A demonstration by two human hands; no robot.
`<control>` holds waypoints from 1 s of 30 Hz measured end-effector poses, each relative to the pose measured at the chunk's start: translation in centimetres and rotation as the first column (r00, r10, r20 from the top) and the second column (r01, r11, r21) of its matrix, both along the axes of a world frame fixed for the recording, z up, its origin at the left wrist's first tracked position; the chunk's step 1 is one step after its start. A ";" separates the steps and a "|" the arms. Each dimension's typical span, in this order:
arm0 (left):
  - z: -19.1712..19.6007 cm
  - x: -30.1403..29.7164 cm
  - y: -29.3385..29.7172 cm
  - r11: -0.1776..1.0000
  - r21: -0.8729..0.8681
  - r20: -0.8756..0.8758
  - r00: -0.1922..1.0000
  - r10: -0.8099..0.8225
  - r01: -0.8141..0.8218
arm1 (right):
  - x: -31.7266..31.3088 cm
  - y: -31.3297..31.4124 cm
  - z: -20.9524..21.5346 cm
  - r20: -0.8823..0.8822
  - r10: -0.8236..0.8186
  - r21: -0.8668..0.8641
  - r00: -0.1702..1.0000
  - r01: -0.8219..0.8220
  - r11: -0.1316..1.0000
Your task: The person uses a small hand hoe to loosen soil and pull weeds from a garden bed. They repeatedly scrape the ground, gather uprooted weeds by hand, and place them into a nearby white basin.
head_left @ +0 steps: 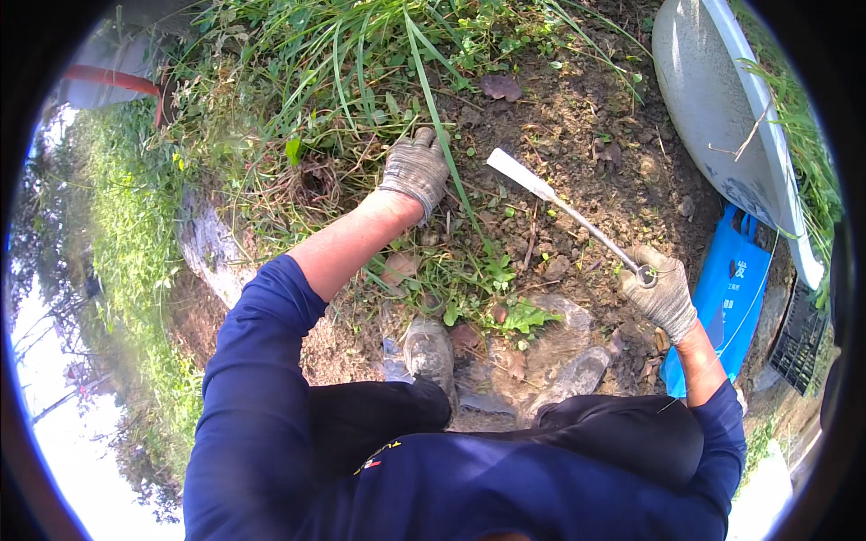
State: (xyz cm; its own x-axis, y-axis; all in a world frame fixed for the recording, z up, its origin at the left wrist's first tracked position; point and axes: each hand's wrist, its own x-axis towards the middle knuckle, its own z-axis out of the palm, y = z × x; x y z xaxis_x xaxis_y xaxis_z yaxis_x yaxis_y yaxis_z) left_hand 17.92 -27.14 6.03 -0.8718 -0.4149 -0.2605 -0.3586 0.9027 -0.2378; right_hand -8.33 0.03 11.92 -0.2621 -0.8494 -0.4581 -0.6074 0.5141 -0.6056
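Observation:
My left hand [417, 173], in a dirty knitted work glove, reaches into the edge of a patch of weeds [307, 176] with reddish stems. Its fingers curl around weeds, though the leaves partly hide what lies in them. In my right hand [663, 293], also gloved, is a hand weeder [591, 225], gripped near the ring at its handle end. The weeder has a thin metal shaft and a flat, pale, narrow blade [520, 174] that points up and left, above the bare soil [577, 135]. Long grass blades [424, 86] hang across beside my left hand.
A big pale basin [713, 99] tilts on its side at the right. Below it lie a blue bag [732, 288] and a black plastic crate [800, 338]. Small green weeds [528, 316] grow before my muddy shoes [428, 356]. A red curved handle or rim [113, 79] shows at the far left.

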 end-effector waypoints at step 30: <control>1.0 -4.2 -2.6 0.678 0.266 0.180 0.726 0.663 -0.685 | 3.6 -5.8 -5.2 0.182 0.001 -0.281 0.983 0.051 0.958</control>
State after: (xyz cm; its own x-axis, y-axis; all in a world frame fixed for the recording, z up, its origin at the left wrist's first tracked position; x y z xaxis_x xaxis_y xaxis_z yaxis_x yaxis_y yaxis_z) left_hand 13.77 -29.75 6.99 -0.3627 -0.7772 -0.5142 -0.8920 0.4493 -0.0500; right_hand -4.73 -5.75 6.72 -0.2212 -0.9450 -0.2410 -0.4655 0.3194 -0.8254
